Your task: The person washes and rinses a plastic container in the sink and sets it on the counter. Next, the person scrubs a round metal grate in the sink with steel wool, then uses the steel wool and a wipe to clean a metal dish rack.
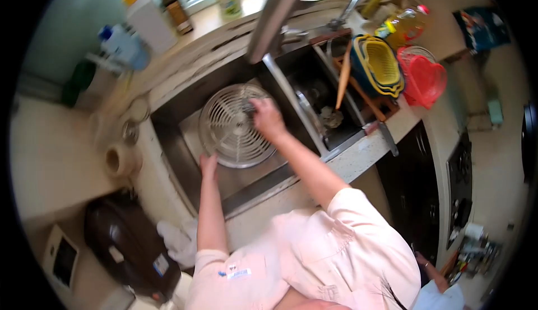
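Observation:
A round metal steamer rack (221, 124) with rings of slots sits in the large left basin of the steel sink (188, 133). My left hand (208, 166) grips the rack's near-left rim, thumb and fingers closed around the edge. On the slotted face rests my right hand (268, 120), its fingers closed on a small dark grey scouring pad (247, 106). Most of that pad is hidden by the fingers, and the view is slightly blurred. Above the basin's far edge stands the thick metal faucet (274, 21).
Another basin (314, 94) on the right contains small items. Yellow and blue colanders (381, 66), a red basket (423, 77) and an oil bottle (400, 27) stand beyond it. A knife (388, 139) overhangs the counter's front. Bottles (148, 21) line the sill. Another person (440, 293) is at lower right.

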Available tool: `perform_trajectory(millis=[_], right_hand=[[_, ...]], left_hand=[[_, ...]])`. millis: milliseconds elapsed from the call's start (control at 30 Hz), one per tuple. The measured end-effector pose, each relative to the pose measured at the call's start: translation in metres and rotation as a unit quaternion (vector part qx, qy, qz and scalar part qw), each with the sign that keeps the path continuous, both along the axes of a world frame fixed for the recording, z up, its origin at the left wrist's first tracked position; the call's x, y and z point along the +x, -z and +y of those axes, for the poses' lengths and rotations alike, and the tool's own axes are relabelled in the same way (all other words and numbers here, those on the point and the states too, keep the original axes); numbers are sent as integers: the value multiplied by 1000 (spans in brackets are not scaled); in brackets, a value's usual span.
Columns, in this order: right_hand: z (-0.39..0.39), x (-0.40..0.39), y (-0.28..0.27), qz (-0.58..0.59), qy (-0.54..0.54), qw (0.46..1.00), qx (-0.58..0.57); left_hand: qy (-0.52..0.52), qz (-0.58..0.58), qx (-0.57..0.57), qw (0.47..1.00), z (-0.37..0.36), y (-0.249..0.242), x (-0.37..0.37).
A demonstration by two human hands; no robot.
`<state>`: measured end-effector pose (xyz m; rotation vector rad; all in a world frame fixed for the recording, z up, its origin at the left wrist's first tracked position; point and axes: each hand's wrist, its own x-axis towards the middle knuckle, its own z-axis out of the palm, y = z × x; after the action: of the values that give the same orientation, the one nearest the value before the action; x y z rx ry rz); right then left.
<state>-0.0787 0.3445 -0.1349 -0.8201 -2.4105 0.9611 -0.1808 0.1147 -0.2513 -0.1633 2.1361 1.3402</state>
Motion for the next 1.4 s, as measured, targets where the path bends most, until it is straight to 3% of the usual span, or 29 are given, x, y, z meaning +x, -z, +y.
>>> perform_trajectory(millis=[33, 67, 100, 167, 233, 267, 300, 333, 367, 400, 467, 500, 533, 567, 600, 667, 733, 800, 833, 867, 900, 933, 967, 1000, 1100, 1167, 1333, 1367, 1400], right_hand=[[8, 5, 34, -158, 11, 986, -49], [13, 14, 36, -200, 1, 977, -71], [7, 18, 32, -126, 18, 990, -67], [-5, 20, -11, 32, -24, 999, -36], [-13, 25, -31, 192, -43, 980, -1], [-15, 29, -15, 136, -23, 990, -27], [-13, 33, 13, -66, -37, 996, -47], [-4, 32, 36, -262, -44, 962, -64], [-13, 33, 45, -146, 50, 987, -37], [-19, 32, 23, -53, 65, 995, -54], [-27, 35, -19, 19, -36, 990, -134], [-32, 41, -44, 25, -93, 960, -263], [-34, 43, -39, 27, -166, 938, -304], [-37, 53, -86, -63, -146, 857, -491], [-43, 58, -92, -61, -145, 837, -525], [-44, 64, -113, -16, -205, 857, -473], [-46, 60, -131, 136, -221, 887, -381], [-46, 51, -137, 299, -219, 855, -363], [-41, 44, -120, 374, -190, 877, -234], [-27, 39, -83, 313, -151, 934, -81], [-16, 41, -32, -31, -159, 982, -94], [-2, 45, -30, -250, -41, 895, -368], [15, 49, 49, -255, -208, 943, 46], [0, 57, -5, -195, -88, 976, 27], [-4, 66, -110, 57, -82, 991, 89], [2, 62, -132, 191, -40, 975, 104], [5, 71, -40, -206, -102, 972, 48], [-4, 77, -71, -70, -43, 996, 33], [-9, 78, -92, 63, -33, 997, 40]], left_hand=[[-6, 41, -71, 997, 6, -13, 4], [55, 41, 15, 998, 2, -13, 3], [38, 81, -30, 996, 13, -44, 16], [62, 100, 35, 993, 22, -83, 35], [101, 144, 69, 982, 19, -85, 47], [117, 148, 67, 980, 20, -87, 50], [136, 150, 64, 977, 19, -90, 57], [157, 156, 67, 973, 25, -93, 58], [158, 127, 54, 978, 26, -94, 59], [193, 196, 77, 958, 34, -108, 59], [258, 312, 120, 907, 36, -150, 74], [234, 226, 215, 921, 40, -156, 80], [207, 133, 303, 921, 46, -162, 83], [206, 174, 252, 930, 46, -168, 82], [224, 206, 202, 931, 44, -176, 80], [193, 232, 237, 924, 44, -206, 93], [197, 355, 245, 881, 40, -256, 108], [191, 388, 224, 873, 31, -271, 109], [182, 408, 204, 871, 23, -274, 106], [184, 390, 147, 890, 21, -266, 101], [196, 354, 135, 905, 18, -250, 94], [197, 308, 148, 919, 11, -229, 86], [156, 253, 196, 934, 8, -229, 89], [146, 278, 180, 932, 1, -239, 92], [148, 288, 131, 937, -19, -216, 85], [191, 248, 88, 946, -15, -197, 80], [281, 167, 34, 944, 14, -155, 91], [243, 131, 77, 958, 15, -135, 91], [270, 173, 13, 947, 11, -116, 82]])
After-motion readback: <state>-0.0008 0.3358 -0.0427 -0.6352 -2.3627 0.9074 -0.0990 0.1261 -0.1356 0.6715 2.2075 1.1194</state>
